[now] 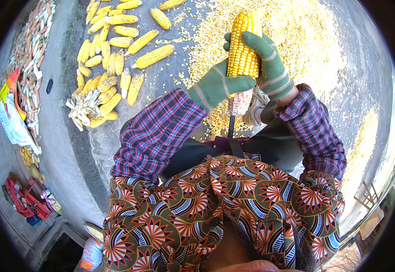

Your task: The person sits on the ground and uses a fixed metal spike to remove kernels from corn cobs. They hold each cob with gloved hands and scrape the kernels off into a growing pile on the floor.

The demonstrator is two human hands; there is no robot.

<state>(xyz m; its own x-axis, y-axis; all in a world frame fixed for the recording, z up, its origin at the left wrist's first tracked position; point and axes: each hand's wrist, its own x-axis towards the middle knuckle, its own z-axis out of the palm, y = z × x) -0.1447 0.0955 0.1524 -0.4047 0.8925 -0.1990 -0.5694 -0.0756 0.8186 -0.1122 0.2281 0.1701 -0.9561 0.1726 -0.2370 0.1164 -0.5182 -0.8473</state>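
An ear of yellow corn (242,47) stands nearly upright between my two hands, its rows of kernels full on the visible side. My left hand (214,83), in a green knitted glove with pale stripes, grips its lower end, the thumb lying across the base. From the right, my right hand (275,69), in a matching glove, wraps the ear with its thumb over the front; some fingers are hidden behind it. Directly below the hands shows a bare pinkish corn cob (241,103), partly covered by the left glove. What supports that cob is unclear.
Loose corn kernels (296,40) spread widely over the concrete floor ahead and right. Several ears of corn (116,61) lie at left, some near dry husks (83,110). Farther left are a heap of cobs (31,51), a printed sack (14,115) and a red chair (36,200).
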